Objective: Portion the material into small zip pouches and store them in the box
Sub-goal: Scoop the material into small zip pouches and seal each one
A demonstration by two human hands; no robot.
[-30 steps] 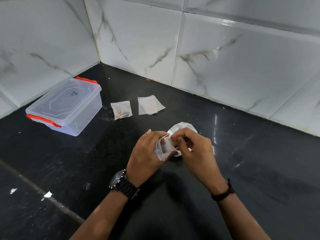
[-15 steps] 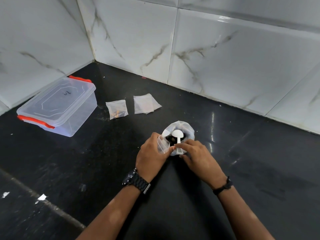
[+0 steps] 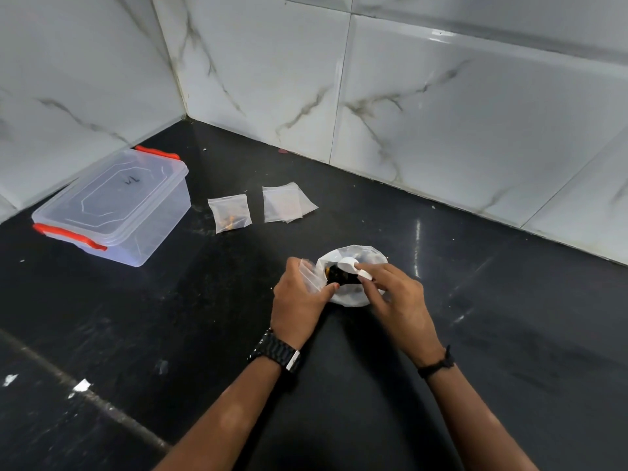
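Observation:
An open clear bag of dark material [image 3: 367,256] sits on the black counter. My left hand [image 3: 299,300] pinches a small clear zip pouch [image 3: 311,275] right beside the bag's left rim. My right hand [image 3: 394,294] grips the handle of a white spoon [image 3: 351,265] whose bowl lies over the dark material. A filled small pouch [image 3: 229,212] and a stack of empty pouches [image 3: 283,205] lie farther back. The clear box with red latches [image 3: 112,205] stands at the far left with its lid on.
White marble-tiled walls [image 3: 441,113] close off the counter at the back and left, meeting in a corner. A pale seam [image 3: 85,399] runs across the black counter [image 3: 509,334] at the front left, with small white specks near it.
The right hand let go of the pouch, went to the bag and took hold of the spoon. The left hand carried the pouch to the bag's rim. The camera view shifted slightly.

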